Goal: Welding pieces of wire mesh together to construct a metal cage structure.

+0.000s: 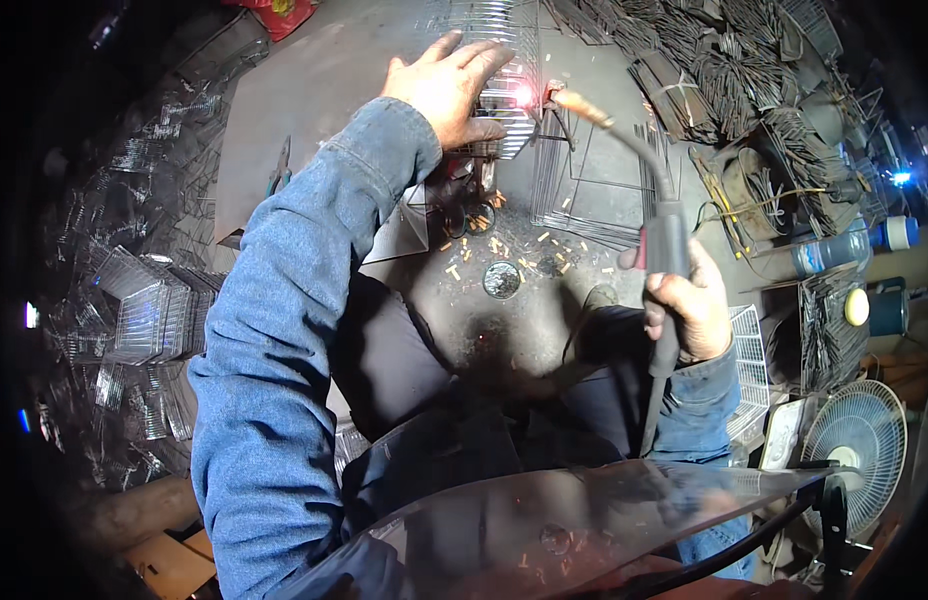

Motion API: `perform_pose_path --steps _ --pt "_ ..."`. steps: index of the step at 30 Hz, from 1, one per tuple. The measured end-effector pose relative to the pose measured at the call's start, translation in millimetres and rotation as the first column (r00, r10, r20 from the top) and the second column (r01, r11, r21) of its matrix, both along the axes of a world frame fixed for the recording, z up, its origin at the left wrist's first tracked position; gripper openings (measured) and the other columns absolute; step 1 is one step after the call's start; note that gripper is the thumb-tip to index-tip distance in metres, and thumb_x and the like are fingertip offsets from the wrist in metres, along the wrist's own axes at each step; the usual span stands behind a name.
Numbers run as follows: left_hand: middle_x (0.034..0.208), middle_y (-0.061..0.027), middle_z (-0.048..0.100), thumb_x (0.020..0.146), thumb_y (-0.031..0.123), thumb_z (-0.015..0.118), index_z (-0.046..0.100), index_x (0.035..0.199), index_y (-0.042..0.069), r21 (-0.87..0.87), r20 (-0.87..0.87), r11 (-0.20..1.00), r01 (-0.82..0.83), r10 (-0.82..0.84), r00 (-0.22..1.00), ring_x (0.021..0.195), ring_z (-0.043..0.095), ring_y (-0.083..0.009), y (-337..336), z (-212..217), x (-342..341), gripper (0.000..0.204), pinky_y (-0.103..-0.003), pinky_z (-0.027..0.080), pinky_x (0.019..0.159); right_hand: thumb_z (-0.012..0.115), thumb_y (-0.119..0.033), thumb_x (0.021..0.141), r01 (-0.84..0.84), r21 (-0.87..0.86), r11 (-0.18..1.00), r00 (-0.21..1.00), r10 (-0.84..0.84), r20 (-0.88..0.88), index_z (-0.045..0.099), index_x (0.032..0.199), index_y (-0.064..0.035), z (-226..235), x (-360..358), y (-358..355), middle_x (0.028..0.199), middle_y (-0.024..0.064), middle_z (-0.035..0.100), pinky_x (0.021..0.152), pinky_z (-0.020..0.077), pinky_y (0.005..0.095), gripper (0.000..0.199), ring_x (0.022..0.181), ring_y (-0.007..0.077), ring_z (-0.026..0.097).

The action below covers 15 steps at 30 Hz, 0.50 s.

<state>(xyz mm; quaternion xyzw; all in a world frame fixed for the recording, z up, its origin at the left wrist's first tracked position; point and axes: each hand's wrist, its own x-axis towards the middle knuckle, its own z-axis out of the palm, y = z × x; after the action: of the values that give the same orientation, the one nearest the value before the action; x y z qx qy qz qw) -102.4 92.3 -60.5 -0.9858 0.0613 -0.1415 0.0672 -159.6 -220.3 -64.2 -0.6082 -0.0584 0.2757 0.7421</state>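
My left hand (446, 92) rests with fingers spread on the edge of a wire rack (506, 145) made of thin parallel rods. A bright pinkish glow sits at the rack's right edge, close to my fingertips. My right hand (696, 305) is wrapped round the dark handle of a welding torch (668, 235). The torch's bent neck runs up and left, and its tan, worn nozzle (582, 106) points at the glow. Whether the tip touches the rack I cannot tell. A clear tinted visor (544, 520) crosses the lower part of the view.
Flat wire frames (584, 205) lie right of the rack, pliers (282, 170) on a metal sheet to its left. Cigarette butts surround a round tin (501, 280). Wire baskets (154, 310) stand left; rod bundles (734, 80), a bottle (832, 253) and a fan (854, 445) are right.
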Motion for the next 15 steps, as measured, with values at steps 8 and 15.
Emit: perform_pose_path --steps 8,15 --pt "0.140 0.0038 0.038 0.067 0.054 0.069 0.034 0.136 0.027 0.029 0.053 0.999 -0.022 0.021 0.998 0.132 0.031 -0.0256 -3.2 -1.7 0.5 0.082 -0.059 0.039 0.089 0.052 -0.003 0.074 0.045 0.002 0.999 0.999 -0.045 0.007 0.045 0.107 0.0038 -9.5 -3.5 -0.8 0.080 0.0091 0.055 0.038 0.0398 0.0209 0.034 0.044 0.0086 0.046" --pt "0.140 0.0046 0.038 0.066 0.054 0.070 0.035 0.136 0.026 0.038 0.073 0.999 -0.028 0.025 0.997 0.132 0.031 -0.0249 -2.4 -4.0 0.7 0.083 -0.059 0.039 0.089 0.052 -0.002 0.074 -0.037 -0.037 0.999 0.998 0.034 -0.060 0.044 0.108 0.0000 -11.6 -9.3 2.9 0.089 0.0094 0.056 0.041 0.0422 0.0242 0.034 0.047 0.0104 0.048"
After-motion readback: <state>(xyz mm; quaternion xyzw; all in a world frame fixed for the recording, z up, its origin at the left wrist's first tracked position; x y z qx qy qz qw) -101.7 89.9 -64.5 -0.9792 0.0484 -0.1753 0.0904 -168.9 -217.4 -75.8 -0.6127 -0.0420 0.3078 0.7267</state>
